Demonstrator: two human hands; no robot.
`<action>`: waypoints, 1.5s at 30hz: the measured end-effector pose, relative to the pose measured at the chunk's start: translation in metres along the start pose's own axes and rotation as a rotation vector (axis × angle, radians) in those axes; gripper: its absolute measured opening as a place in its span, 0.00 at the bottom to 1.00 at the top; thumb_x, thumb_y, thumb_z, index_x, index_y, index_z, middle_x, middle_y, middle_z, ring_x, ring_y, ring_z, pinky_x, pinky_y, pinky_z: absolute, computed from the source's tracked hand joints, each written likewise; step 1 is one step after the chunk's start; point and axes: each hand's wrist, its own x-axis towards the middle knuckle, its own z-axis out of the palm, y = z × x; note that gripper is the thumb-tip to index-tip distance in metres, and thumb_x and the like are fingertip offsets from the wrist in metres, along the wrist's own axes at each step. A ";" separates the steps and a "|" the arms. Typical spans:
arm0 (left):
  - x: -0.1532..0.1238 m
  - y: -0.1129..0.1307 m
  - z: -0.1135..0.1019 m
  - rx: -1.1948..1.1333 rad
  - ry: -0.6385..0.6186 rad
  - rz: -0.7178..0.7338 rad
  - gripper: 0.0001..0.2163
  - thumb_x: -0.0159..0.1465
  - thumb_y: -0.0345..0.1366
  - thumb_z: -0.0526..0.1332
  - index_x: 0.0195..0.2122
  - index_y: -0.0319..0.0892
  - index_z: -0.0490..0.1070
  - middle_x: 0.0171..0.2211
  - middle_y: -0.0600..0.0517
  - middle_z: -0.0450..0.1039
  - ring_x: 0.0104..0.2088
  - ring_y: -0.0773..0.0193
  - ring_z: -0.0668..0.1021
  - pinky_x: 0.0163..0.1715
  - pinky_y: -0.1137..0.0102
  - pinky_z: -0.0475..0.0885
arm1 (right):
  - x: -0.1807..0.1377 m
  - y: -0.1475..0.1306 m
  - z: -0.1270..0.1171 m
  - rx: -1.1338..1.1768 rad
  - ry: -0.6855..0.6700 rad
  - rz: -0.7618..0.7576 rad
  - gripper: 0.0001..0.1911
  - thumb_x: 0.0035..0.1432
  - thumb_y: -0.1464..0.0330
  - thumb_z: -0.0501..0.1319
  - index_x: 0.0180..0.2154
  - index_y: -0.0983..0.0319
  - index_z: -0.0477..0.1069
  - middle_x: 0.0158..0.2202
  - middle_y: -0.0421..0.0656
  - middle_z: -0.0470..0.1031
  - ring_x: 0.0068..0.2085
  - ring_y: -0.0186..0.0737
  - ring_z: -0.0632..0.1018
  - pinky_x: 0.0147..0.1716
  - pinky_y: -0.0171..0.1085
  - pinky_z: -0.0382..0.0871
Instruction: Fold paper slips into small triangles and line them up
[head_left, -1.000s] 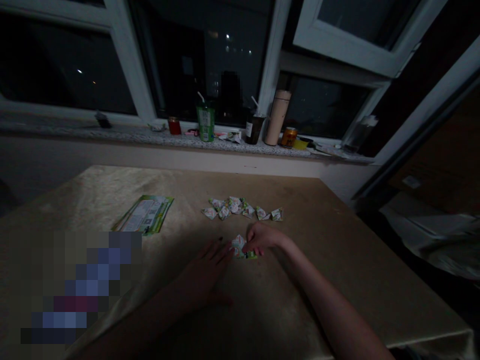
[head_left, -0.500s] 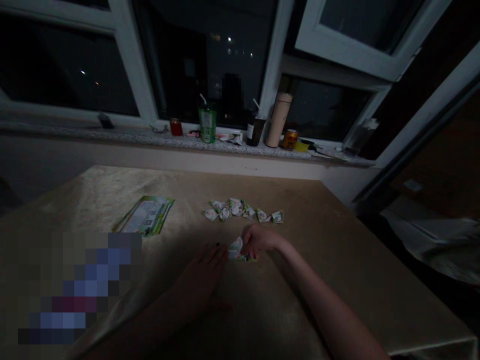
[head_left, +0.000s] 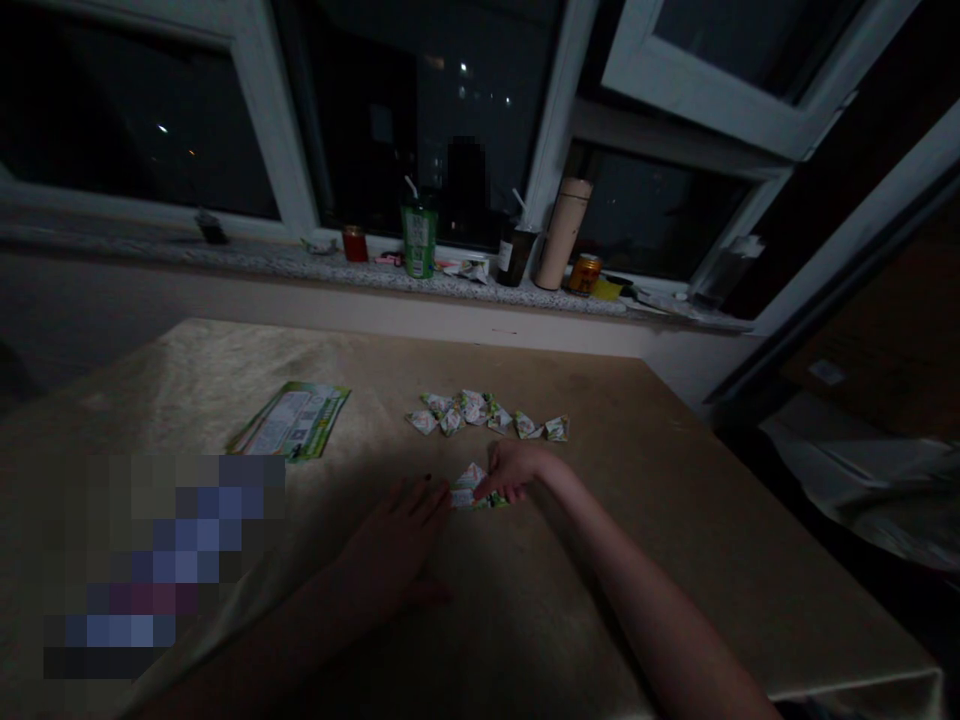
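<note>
A small folded piece of printed paper [head_left: 469, 486], white and green, lies on the tan table [head_left: 675, 520] in front of me. My right hand [head_left: 511, 470] pinches its right side with curled fingers. My left hand [head_left: 397, 545] lies flat on the table, fingers stretched, with the fingertips touching the paper's left edge. Just behind, a row of several similar folded paper pieces [head_left: 484, 415] lies on the table.
A stack of green printed leaflets [head_left: 292, 422] lies at the left of the table. The windowsill [head_left: 225, 258] behind holds a green cup with a straw [head_left: 418, 238], a dark cup [head_left: 514, 254], a tall beige flask [head_left: 558, 234], and cans [head_left: 585, 274]. A blurred patch covers the table's near left.
The folded paper has been turned slightly under my fingers, one flap now raised. Both hands stay almost in place; the view has shifted a little.
</note>
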 end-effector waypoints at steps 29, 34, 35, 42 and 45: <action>0.000 0.003 0.000 0.080 -0.023 -0.065 0.39 0.54 0.52 0.65 0.61 0.33 0.60 0.63 0.34 0.52 0.63 0.39 0.56 0.59 0.47 0.51 | -0.011 -0.011 -0.003 -0.044 -0.014 0.029 0.25 0.39 0.50 0.69 0.15 0.64 0.67 0.13 0.36 0.67 0.17 0.29 0.68 0.20 0.29 0.61; -0.007 -0.007 0.010 0.026 0.009 -0.062 0.38 0.55 0.54 0.62 0.62 0.36 0.59 0.63 0.35 0.52 0.62 0.40 0.57 0.58 0.49 0.53 | -0.012 -0.011 -0.002 -0.031 -0.003 0.018 0.25 0.40 0.50 0.69 0.15 0.64 0.68 0.13 0.36 0.67 0.17 0.29 0.68 0.19 0.28 0.62; -0.007 -0.010 0.011 0.008 0.019 -0.045 0.37 0.57 0.55 0.61 0.62 0.36 0.59 0.63 0.36 0.52 0.62 0.41 0.58 0.58 0.49 0.54 | -0.011 -0.010 -0.002 -0.029 0.000 0.013 0.24 0.39 0.50 0.69 0.15 0.64 0.68 0.13 0.36 0.67 0.17 0.29 0.68 0.19 0.28 0.62; 0.013 -0.019 0.015 0.008 0.196 -0.080 0.27 0.67 0.48 0.53 0.61 0.36 0.59 0.62 0.39 0.57 0.60 0.45 0.62 0.58 0.53 0.57 | -0.006 -0.001 0.002 -0.003 0.071 -0.039 0.24 0.40 0.53 0.70 0.14 0.64 0.66 0.11 0.35 0.66 0.15 0.28 0.67 0.17 0.28 0.61; 0.024 -0.018 0.019 -0.013 0.203 0.162 0.26 0.68 0.45 0.51 0.65 0.44 0.52 0.66 0.48 0.49 0.65 0.53 0.54 0.62 0.56 0.50 | -0.009 0.003 0.007 0.016 0.120 -0.087 0.23 0.42 0.53 0.69 0.14 0.63 0.65 0.12 0.35 0.66 0.15 0.28 0.67 0.17 0.28 0.60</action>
